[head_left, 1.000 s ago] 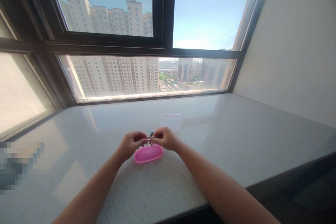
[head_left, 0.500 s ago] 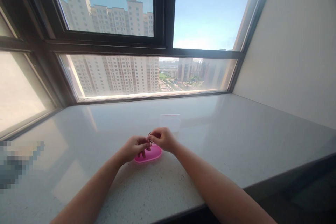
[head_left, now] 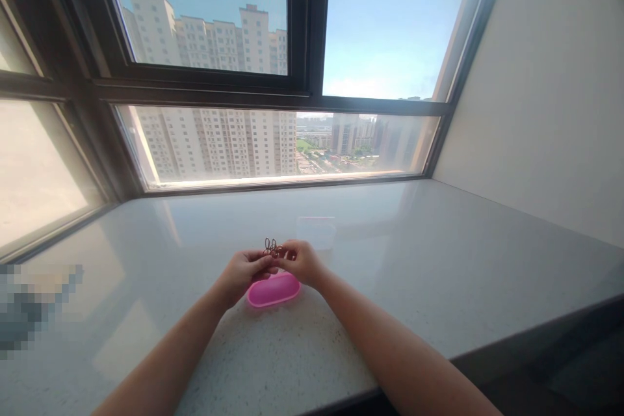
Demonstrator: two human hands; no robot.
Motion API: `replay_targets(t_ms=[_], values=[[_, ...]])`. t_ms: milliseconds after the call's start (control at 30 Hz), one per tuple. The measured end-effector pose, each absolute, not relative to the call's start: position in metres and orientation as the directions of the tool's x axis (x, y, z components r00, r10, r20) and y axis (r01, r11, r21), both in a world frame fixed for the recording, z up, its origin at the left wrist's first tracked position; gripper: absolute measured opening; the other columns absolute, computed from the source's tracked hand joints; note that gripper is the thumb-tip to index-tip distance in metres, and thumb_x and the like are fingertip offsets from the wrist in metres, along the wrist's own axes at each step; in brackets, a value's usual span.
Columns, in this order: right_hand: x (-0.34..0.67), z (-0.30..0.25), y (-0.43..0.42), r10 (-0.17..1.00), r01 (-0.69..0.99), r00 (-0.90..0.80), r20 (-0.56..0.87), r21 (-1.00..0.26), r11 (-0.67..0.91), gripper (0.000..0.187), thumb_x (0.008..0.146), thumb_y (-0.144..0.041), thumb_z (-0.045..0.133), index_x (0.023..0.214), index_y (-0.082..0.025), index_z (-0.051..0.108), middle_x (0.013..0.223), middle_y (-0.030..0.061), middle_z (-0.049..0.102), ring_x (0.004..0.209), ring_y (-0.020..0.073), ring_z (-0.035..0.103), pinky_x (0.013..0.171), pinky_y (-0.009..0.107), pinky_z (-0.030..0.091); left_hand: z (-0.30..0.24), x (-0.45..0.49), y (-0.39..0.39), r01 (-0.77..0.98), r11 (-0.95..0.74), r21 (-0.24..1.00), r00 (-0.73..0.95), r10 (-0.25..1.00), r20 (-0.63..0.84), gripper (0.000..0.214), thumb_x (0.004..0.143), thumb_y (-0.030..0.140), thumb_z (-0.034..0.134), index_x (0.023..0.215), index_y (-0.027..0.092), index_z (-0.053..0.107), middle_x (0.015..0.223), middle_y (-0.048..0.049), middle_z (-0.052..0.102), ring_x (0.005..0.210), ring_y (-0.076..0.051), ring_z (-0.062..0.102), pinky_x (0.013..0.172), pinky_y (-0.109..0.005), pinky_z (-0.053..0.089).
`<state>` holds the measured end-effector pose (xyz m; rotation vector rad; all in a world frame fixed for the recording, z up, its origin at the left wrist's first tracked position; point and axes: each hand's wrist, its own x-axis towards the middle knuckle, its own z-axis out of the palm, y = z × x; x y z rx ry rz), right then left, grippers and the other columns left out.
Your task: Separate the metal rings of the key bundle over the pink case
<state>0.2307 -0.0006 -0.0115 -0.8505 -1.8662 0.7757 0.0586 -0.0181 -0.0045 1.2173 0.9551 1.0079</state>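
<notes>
A small cluster of thin brown loops (head_left: 271, 246) is held up between my two hands; what kind of thing it is I cannot make out. My left hand (head_left: 246, 273) pinches it from the left, thumb against fingers. From the right, my right hand (head_left: 303, 262) grips its other side, with the fingertips of both hands almost meeting. Just below them, a pink oval tray (head_left: 274, 290) rests on the pale countertop, its upper edge partly covered by my fingers.
Behind my right hand stands a clear plastic box (head_left: 316, 231) with a pinkish rim. The speckled white countertop (head_left: 439, 260) runs back to a dark-framed window (head_left: 273, 96). A white wall (head_left: 541, 104) rises on the right. Something blurred out lies at the far left.
My fingers have shifted around the brown loops, which now stand up above my fingertips and show more plainly. The hands are closer together, and more of the pink tray is uncovered.
</notes>
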Motion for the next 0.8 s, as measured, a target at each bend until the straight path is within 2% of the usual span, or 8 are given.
replay_targets(t_ms=[133,233,333,433,600,800], values=[[0.232,-0.013,0.001,0.818,0.17,-0.318,0.478,-0.82,0.546,0.019,0.07,-0.031,0.068,0.08,-0.015,0.072,0.064,-0.0012,0.053,0.052,0.0069,0.042,0.046,0.019,0.033,-0.002,0.059,-0.02,-0.121,0.082,0.989,0.311,0.95,-0.04,0.032,0.064,0.031,0.076,0.086,0.009,0.07,0.073,-0.008,0.072,0.069,-0.016,0.066,0.064,-0.026,0.053],[0.23,-0.012,0.001,0.851,0.069,-0.284,0.441,-0.876,0.477,0.019,0.069,-0.029,0.069,0.08,-0.014,0.071,0.065,-0.0005,0.055,0.05,0.007,0.043,0.045,0.019,0.034,0.001,0.059,-0.022,-0.128,0.074,0.989,0.351,0.936,-0.024,0.032,0.064,0.028,0.077,0.09,0.009,0.069,0.08,-0.0091,0.073,0.079,-0.019,0.068,0.073,-0.027,0.054],[0.228,-0.011,0.002,0.891,-0.035,-0.238,0.386,-0.92,0.39,0.02,0.071,-0.031,0.066,0.078,-0.012,0.068,0.058,-0.0008,0.055,0.046,0.0071,0.043,0.042,0.019,0.034,0.002,0.059,-0.022,-0.125,0.056,0.991,0.315,0.949,-0.014,0.031,0.065,0.028,0.076,0.089,0.01,0.067,0.085,-0.0097,0.073,0.085,-0.021,0.068,0.076,-0.028,0.054],[0.229,-0.012,0.005,0.909,-0.081,-0.216,0.356,-0.934,0.347,0.02,0.072,-0.032,0.063,0.077,-0.013,0.062,0.056,-0.0017,0.054,0.043,0.0068,0.044,0.039,0.018,0.035,0.002,0.058,-0.02,-0.099,0.036,0.994,0.236,0.972,-0.012,0.029,0.067,0.031,0.074,0.086,0.012,0.063,0.09,-0.0111,0.072,0.082,-0.022,0.069,0.07,-0.029,0.056],[0.232,-0.016,0.007,0.871,-0.098,-0.313,0.379,-0.925,0.367,0.019,0.081,-0.035,0.052,0.086,-0.017,0.05,0.077,0.0022,0.063,0.042,0.0059,0.049,0.036,0.016,0.036,0.006,0.054,-0.019,0.007,-0.021,1.0,0.219,0.976,0.019,0.029,0.072,0.036,0.068,0.086,0.014,0.055,0.095,-0.0127,0.07,0.074,-0.022,0.07,0.059,-0.029,0.056],[0.239,-0.017,0.01,0.842,-0.048,-0.326,0.43,-0.897,0.439,0.019,0.088,-0.037,0.04,0.089,-0.019,0.042,0.076,0.0017,0.064,0.041,0.0064,0.05,0.036,0.016,0.037,-0.001,0.05,-0.014,0.155,-0.172,0.973,0.216,0.967,0.136,0.03,0.075,0.042,0.059,0.084,0.014,0.051,0.085,-0.0104,0.07,0.06,-0.018,0.068,0.048,-0.025,0.051]])
